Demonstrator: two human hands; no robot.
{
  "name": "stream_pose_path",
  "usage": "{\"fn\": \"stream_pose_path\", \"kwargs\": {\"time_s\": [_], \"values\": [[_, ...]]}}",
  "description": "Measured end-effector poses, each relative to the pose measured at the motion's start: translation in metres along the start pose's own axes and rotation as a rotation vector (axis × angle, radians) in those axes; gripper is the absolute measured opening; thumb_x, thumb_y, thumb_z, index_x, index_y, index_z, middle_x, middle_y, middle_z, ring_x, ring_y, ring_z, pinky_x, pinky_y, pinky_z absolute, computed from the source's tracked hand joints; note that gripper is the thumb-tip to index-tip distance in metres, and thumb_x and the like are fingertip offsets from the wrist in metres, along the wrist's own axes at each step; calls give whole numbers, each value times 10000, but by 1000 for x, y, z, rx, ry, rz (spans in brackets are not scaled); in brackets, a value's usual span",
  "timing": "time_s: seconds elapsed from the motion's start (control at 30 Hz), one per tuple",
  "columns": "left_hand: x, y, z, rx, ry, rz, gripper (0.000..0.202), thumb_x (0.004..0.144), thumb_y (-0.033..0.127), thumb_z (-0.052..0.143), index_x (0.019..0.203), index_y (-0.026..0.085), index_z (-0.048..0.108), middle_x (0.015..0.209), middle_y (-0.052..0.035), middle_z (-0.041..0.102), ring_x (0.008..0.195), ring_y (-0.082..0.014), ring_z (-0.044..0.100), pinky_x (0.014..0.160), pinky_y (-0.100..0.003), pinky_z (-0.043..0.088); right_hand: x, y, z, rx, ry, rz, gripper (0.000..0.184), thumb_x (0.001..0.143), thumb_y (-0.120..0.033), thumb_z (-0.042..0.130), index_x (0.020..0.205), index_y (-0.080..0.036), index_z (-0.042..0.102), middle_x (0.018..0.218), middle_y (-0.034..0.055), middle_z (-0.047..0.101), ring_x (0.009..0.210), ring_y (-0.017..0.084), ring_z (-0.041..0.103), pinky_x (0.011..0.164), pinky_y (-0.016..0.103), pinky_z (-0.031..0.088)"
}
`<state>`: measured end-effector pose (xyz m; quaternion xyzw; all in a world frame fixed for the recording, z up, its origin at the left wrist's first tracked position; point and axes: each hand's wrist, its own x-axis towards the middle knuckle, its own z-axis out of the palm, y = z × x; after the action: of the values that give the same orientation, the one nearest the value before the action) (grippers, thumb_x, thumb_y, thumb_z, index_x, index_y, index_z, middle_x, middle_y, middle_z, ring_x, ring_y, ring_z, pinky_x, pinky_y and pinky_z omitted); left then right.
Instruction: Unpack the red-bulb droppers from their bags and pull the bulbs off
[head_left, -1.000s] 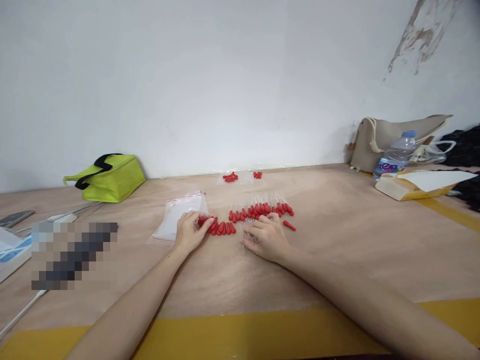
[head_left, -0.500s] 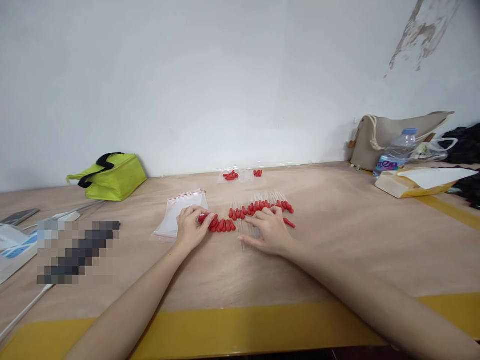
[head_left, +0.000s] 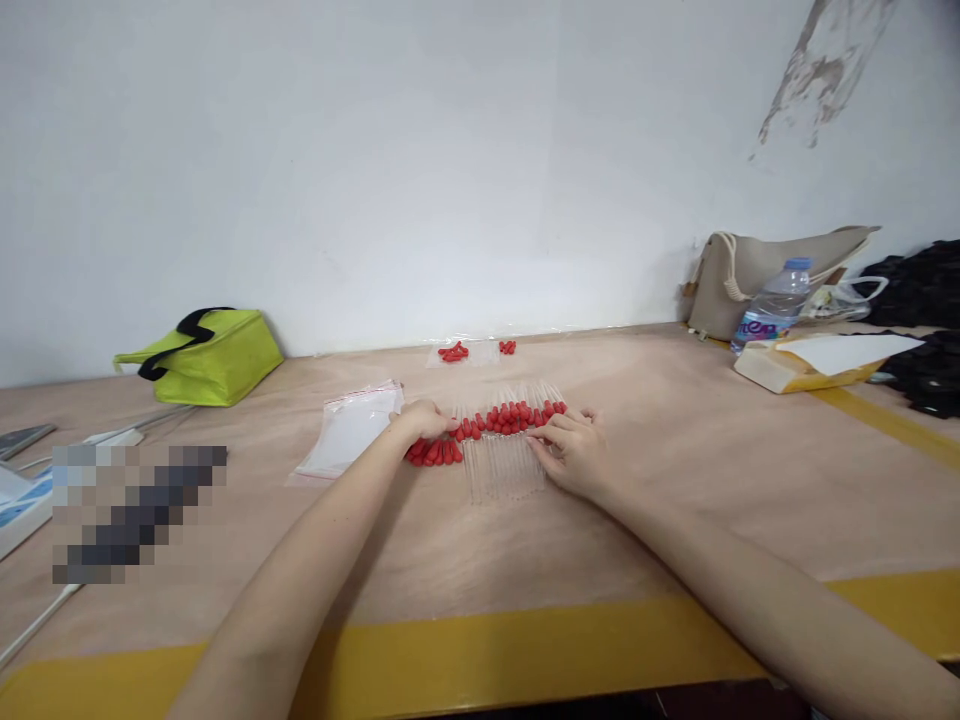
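Observation:
A row of clear glass droppers with red rubber bulbs lies on the brown paper-covered table. My left hand rests at the row's left end, fingers curled against the bulbs. My right hand presses at the row's right end, fingers bent and together on the tubes. A small pile of loose red bulbs lies just below my left hand. Bare glass tubes show between the hands.
Clear zip bags lie left of the hands. More red bulbs in plastic sit near the wall. A green bag stands far left; a beige bag, water bottle and envelope far right. Cables and boxes lie at left.
Both hands moved from the loose bulbs and tubes to the two ends of the dropper row. The single stray dropper at the right is no longer apart.

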<state>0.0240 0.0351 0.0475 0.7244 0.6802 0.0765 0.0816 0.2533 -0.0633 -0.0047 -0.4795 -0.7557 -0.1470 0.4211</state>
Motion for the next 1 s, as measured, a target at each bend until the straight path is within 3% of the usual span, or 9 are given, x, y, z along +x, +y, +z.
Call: {"fn": "stream_pose_path", "kwargs": {"time_s": [0.13, 0.27, 0.33, 0.4, 0.5, 0.57, 0.7, 0.83, 1.0], "values": [[-1, 3, -6, 1, 8, 1, 225, 573, 381, 672, 498, 182, 602, 461, -38, 579, 569, -216, 584, 600, -340, 433, -1, 2, 3, -24, -11, 6, 179, 800, -282, 517, 735, -219, 671, 675, 11, 623, 697, 136, 510, 796, 339, 238], [-20, -3, -17, 40, 179, 38, 150, 685, 315, 575, 621, 182, 597, 744, -111, 642, 843, -307, 577, 703, -422, 406, -1, 2, 1, -35, 6, 6, 188, 814, -281, 502, 775, -218, 675, 692, 18, 613, 703, 138, 525, 789, 340, 256], [-37, -8, -17, 65, 302, 156, 123, 756, 264, 485, 735, 179, 570, 878, -119, 628, 919, -296, 551, 774, -442, 371, -2, 1, 0, -22, 26, 12, 193, 813, -292, 502, 890, -217, 663, 781, 35, 616, 753, 152, 541, 781, 338, 281], [-56, -14, -12, 96, 418, 387, 124, 802, 225, 416, 799, 174, 530, 833, -86, 625, 833, -244, 570, 799, -430, 353, -2, -1, -1, 3, 59, 6, 305, 805, -335, 513, 1063, -197, 601, 934, 79, 598, 863, 188, 540, 792, 345, 315], [-79, -22, 2, 135, 446, 656, 134, 835, 231, 396, 784, 177, 508, 738, -38, 614, 713, -183, 567, 829, -402, 341, -3, -5, -4, 41, 76, -68, 552, 773, -437, 542, 1246, -165, 459, 1139, 138, 515, 1026, 246, 482, 853, 381, 342], [-87, -25, 13, 129, 468, 753, 157, 847, 249, 404, 760, 184, 518, 723, -31, 612, 709, -169, 565, 842, -384, 341, -3, -9, -5, 46, 33, -145, 596, 761, -472, 549, 1274, -192, 430, 1182, 126, 501, 1065, 257, 456, 897, 412, 326], [-92, -25, 30, 13, 561, 843, 143, 846, 231, 430, 756, 191, 532, 748, -28, 634, 747, -157, 580, 841, -369, 354, -3, -16, -4, 21, -50, -262, 450, 791, -423, 544, 1202, -243, 509, 1047, 62, 610, 1029, 223, 485, 946, 436, 255], [-92, -24, 38, -64, 610, 926, 81, 824, 205, 484, 757, 187, 526, 777, -14, 644, 769, -145, 576, 826, -358, 362, -5, -19, 0, 14, -64, -312, 195, 832, -341, 523, 974, -271, 636, 751, -3, 653, 814, 151, 526, 923, 408, 236], [-93, -22, 39, -70, 585, 945, 156, 816, 257, 533, 952, 189, 572, 883, -44, 635, 866, -170, 548, 852, -381, 336, -7, -23, 4, 5, -110, -346, 184, 859, -316, 480, 915, -259, 646, 625, -15, 599, 703, 129, 476, 912, 402, 210]]}}
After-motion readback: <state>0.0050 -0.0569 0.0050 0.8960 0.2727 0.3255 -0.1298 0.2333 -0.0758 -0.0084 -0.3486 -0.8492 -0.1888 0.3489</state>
